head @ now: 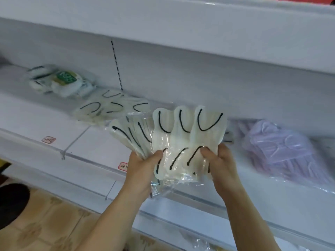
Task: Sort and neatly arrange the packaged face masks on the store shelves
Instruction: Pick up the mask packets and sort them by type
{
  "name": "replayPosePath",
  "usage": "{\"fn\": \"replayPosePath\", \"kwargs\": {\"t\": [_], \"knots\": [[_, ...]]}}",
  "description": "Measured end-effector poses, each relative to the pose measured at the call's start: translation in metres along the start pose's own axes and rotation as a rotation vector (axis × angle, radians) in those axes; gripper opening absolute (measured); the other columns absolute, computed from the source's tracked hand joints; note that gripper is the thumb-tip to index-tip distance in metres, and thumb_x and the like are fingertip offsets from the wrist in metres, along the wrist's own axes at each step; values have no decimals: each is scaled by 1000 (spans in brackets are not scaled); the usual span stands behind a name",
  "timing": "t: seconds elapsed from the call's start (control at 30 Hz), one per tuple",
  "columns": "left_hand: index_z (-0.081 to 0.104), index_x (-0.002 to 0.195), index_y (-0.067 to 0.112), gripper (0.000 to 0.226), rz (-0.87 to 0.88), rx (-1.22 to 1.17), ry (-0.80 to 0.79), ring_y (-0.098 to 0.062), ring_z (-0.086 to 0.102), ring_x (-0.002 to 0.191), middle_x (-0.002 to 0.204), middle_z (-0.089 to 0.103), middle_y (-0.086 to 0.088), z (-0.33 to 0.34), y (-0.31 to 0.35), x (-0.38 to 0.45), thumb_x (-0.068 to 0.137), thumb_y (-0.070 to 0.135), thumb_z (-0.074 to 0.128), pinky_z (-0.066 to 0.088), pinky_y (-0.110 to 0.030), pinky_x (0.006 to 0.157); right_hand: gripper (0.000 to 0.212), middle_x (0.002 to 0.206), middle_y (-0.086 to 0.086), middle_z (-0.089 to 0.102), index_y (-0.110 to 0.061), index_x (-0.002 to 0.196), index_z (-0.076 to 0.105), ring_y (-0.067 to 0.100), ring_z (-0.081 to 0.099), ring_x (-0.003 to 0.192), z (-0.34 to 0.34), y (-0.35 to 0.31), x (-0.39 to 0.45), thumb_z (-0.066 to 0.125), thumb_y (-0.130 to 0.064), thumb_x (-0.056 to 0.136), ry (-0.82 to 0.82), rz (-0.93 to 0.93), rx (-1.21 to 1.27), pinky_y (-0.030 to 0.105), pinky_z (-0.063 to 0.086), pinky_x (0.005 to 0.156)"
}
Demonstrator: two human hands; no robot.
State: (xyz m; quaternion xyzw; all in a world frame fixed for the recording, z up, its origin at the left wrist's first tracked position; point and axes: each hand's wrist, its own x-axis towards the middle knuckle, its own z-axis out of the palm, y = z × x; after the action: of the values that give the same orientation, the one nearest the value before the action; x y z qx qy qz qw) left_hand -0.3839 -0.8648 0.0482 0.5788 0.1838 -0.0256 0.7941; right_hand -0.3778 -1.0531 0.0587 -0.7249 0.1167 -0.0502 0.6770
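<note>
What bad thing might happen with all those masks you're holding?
The fan of white masks is gripped only near its lower edge by the left hand and right hand, so a slippery clear packet might slide out and fall. Setting them down carelessly might also muddle the purple masks lying beside them on the shelf.

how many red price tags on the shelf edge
2: one red price tag sits left on the shelf edge; another shows beside the left hand, partly hidden.
</note>
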Motion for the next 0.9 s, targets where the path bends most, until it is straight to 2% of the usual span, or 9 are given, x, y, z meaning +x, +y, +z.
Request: {"fn": "replayPosePath", "kwargs": {"t": [0.07,0.2,0.33,0.47,0.6,0.7,0.8,0.87,0.9], "knots": [[71,113,6,29,2,24,-49,-32,76,96,101,79,-13,-21,12,12,85,0,75,62,-47,84,18,92,-6,78,-20,103,70,13,74,86,36,-1,-3,63,-6,96,-57,15,-31,27,58,71],[73,112,11,23,-16,14,-96,-27,77,93,99,79,-11,-72,30,38,90,4,71,61,-39,76,12,83,-4,74,-13,100,70,14,69,76,108,3,-2,65,-5,93,-29,17,-74,27,52,61],[66,123,4,33,-82,-73,42,-26,75,85,97,77,-11,-134,46,68,92,12,73,56,-38,75,20,100,-3,76,-20,109,67,18,72,94,157,4,4,67,-6,94,110,-2,-79,35,58,77],[66,122,4,32,-79,-120,135,-33,73,91,100,75,-16,-199,74,86,91,7,72,57,-40,75,23,105,-2,79,-20,114,68,18,74,101,206,-7,12,63,-5,99,18,52,12,44,58,93],[69,114,2,23,-85,-150,183,-23,72,71,82,73,-11,-247,86,93,91,3,69,57,-32,59,29,108,-3,79,-25,112,68,20,74,106,254,-20,36,60,-1,98,-57,30,81,41,58,90],[69,113,6,22,-104,-171,201,-24,75,75,88,77,-11,-269,91,92,91,2,69,59,-32,59,29,112,0,78,-16,121,68,20,73,107,285,-22,66,61,-2,96,-105,24,-4,40,58,91],[67,114,8,23,-133,-197,224,-27,75,80,91,77,-12,-286,99,95,91,4,68,58,-35,62,20,90,-8,77,-16,102,71,12,74,85,315,-33,105,61,-1,94,-119,-6,-98,27,58,71],[67,109,11,17,-130,-225,223,-24,73,73,81,76,-7,-292,103,98,92,4,65,56,-34,62,8,80,0,70,-2,95,68,21,66,78,332,-43,129,64,-4,88,-61,-42,-212,31,53,63],[67,108,11,17,-121,-238,220,-23,72,71,78,75,-6,-294,105,98,93,4,64,56,-33,61,18,84,4,67,1,102,67,23,64,81,339,-47,137,66,-9,87,-26,-67,-309,33,52,65]]}}
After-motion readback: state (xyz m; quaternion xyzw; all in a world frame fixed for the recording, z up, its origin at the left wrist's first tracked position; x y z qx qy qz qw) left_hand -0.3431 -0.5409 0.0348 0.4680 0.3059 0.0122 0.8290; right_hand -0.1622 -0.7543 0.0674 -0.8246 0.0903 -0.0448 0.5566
